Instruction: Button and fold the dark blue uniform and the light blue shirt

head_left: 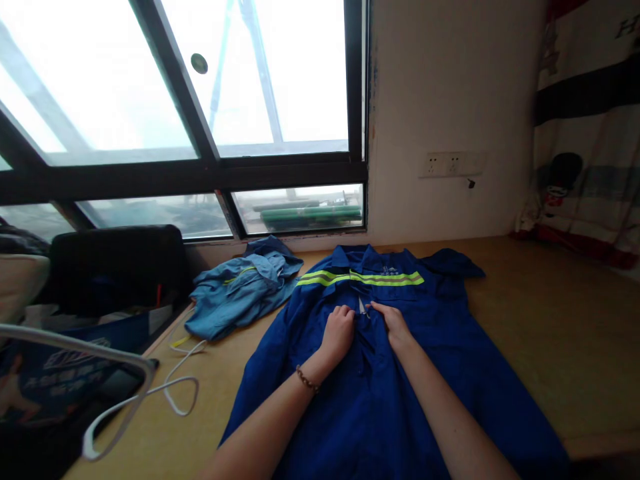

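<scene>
Daylight comes through the dark-framed window point(285, 172) onto your tan table point(540, 320), with a pale wall point(440, 220) behind it. Your fingers meet at the front opening of a blue work garment point(440, 340). Those of your left hand point(339, 330) curl closed over one edge and look to have the cloth pinched; those of your right hand point(397, 327) draw together on the opposite edge, seemingly pinching it too, though the tips are partly hidden. Between them shows a white sliver point(363, 305). I judge the step in hand as working on that front opening; a next move there calls for keeping both edges level and the cloth taut. Further out, the garment lies spread on the table, collar point(353, 257) toward the window, a yellow-and-grey stripe point(390, 278) across its chest. To your left rest a paler blue garment point(235, 303) and a white cord point(196, 393); beyond your right arm hangs a curtain point(585, 147).
</scene>
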Tool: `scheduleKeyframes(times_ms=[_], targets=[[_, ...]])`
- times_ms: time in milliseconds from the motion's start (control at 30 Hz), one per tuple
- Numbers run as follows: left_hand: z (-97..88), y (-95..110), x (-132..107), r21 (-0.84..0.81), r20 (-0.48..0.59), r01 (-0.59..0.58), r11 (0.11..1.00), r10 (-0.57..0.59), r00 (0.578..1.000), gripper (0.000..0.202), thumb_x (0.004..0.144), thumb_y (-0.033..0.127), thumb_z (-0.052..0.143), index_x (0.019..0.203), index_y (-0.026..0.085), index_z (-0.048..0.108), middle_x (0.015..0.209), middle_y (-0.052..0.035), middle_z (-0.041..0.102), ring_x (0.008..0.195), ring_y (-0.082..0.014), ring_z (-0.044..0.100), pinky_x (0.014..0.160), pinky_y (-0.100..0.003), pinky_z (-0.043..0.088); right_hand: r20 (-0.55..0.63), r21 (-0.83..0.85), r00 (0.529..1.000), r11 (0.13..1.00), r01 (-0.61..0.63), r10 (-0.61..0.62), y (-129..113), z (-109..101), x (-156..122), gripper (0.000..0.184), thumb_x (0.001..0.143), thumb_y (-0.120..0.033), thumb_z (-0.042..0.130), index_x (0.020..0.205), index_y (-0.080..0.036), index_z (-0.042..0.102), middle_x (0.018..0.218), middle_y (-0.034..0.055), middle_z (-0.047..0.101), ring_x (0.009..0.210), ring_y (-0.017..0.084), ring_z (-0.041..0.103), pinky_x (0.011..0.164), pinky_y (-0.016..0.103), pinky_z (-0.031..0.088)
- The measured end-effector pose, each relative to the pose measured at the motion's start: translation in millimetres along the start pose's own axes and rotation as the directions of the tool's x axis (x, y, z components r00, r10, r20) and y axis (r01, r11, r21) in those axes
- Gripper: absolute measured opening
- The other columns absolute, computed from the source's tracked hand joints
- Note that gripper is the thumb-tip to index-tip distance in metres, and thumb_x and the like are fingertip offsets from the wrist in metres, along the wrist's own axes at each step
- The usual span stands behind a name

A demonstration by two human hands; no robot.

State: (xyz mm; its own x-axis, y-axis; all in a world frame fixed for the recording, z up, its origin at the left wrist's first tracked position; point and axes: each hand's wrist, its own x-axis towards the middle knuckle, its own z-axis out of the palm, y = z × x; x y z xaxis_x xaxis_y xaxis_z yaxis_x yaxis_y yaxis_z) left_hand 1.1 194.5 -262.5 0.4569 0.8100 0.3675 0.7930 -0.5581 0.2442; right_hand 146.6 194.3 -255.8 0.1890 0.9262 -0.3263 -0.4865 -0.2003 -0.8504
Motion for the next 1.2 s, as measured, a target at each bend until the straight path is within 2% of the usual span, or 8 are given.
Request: scheduleKeyframes(times_ms=[133,300,467,600,700,867,1067,1200], targets=[[-9.7,2.2,3.1,-0.083,-0.066,0.004,0.996,-0.010,0.998,0.013,0.078,0.012,0.043,0.081,0.018,0.054,0.086,-0.0049,0.052,0.084,-0.0176,0.047,0.074,-0.029,0.039,0.042,-0.042,0.999,0.999,0.000,0.002,-5.1,6.1,-8.8,0.021,0.066,-0.030,0.061,0.068,-0.010,0.067,0.058,0.0053,0.065,0.049,0.013,0.057,0.045,0.022,0.042],[-18.2,3.1,3.1,-0.373,-0.146,0.031,0.927,-0.092,0.985,0.012,0.078,0.014,0.041,0.076,0.018,0.052,0.080,-0.0035,0.053,0.075,-0.0150,0.050,0.067,-0.026,0.040,0.169,-0.332,0.971,0.918,0.216,-0.167,-4.7,13.2,-18.2,0.034,0.071,-0.043,0.053,0.076,-0.013,0.068,0.065,0.0040,0.064,0.053,0.012,0.053,0.044,0.020,0.035],[-9.5,-7.0,2.9,-0.738,0.075,0.216,0.640,-0.240,0.968,0.004,0.072,0.020,0.050,0.073,0.019,0.053,0.060,0.0005,0.056,0.053,-0.0131,0.053,0.050,-0.022,0.041,0.367,-0.557,0.820,0.602,0.572,-0.439,5.1,13.2,-19.5,0.019,0.070,-0.023,0.053,0.077,-0.016,0.069,0.079,0.0054,0.062,0.071,0.015,0.057,0.064,0.025,0.043],[-4.6,-8.0,5.1,-0.865,0.174,0.303,0.400,-0.326,0.929,0.009,0.063,0.021,0.060,0.064,0.017,0.053,0.055,0.0015,0.056,0.053,-0.0140,0.055,0.048,-0.023,0.044,0.418,-0.677,0.734,0.355,0.644,-0.535,10.3,15.1,-26.4,0.024,0.074,-0.013,0.047,0.081,-0.020,0.069,0.080,0.0049,0.061,0.075,0.015,0.056,0.071,0.026,0.042],[-7.7,-3.6,5.7,-0.910,0.230,0.333,0.246,-0.367,0.901,0.015,0.059,0.023,0.065,0.061,0.015,0.052,0.053,0.0019,0.056,0.052,-0.0139,0.056,0.049,-0.024,0.046,0.433,-0.697,0.688,0.267,0.665,-0.582,10.9,18.6,-33.7,0.027,0.077,-0.011,0.044,0.086,-0.020,0.068,0.080,0.0049,0.059,0.074,0.015,0.055,0.071,0.026,0.042],[-14.9,2.3,3.5,-0.943,0.224,0.299,0.144,-0.388,0.894,0.019,0.060,0.027,0.066,0.063,0.014,0.053,0.055,0.0010,0.057,0.052,-0.0138,0.058,0.053,-0.026,0.048,0.423,-0.685,0.651,0.248,0.685,-0.630,10.3,20.6,-36.5,0.027,0.078,-0.011,0.042,0.086,-0.018,0.067,0.080,0.0053,0.059,0.075,0.016,0.055,0.071,0.026,0.042],[-14.4,3.5,0.6,-0.958,0.150,0.218,0.185,-0.326,0.934,0.017,0.064,0.027,0.064,0.070,0.014,0.055,0.059,-0.0012,0.060,0.055,-0.0143,0.058,0.055,-0.025,0.048,0.329,-0.695,0.698,0.337,0.635,-0.636,8.7,18.7,-30.0,0.020,0.077,-0.016,0.044,0.077,-0.016,0.064,0.078,0.0059,0.060,0.074,0.017,0.056,0.069,0.027,0.043],[-14.9,3.6,-0.8,-0.946,0.119,0.204,0.251,-0.314,0.942,0.018,0.070,0.032,0.058,0.073,0.014,0.056,0.062,-0.0015,0.059,0.058,-0.0139,0.057,0.055,-0.024,0.047,0.352,-0.697,0.722,0.349,0.627,-0.596,8.1,18.3,-28.1,0.013,0.074,-0.018,0.049,0.074,-0.017,0.062,0.074,0.0042,0.059,0.069,0.016,0.055,0.064,0.026,0.043]])
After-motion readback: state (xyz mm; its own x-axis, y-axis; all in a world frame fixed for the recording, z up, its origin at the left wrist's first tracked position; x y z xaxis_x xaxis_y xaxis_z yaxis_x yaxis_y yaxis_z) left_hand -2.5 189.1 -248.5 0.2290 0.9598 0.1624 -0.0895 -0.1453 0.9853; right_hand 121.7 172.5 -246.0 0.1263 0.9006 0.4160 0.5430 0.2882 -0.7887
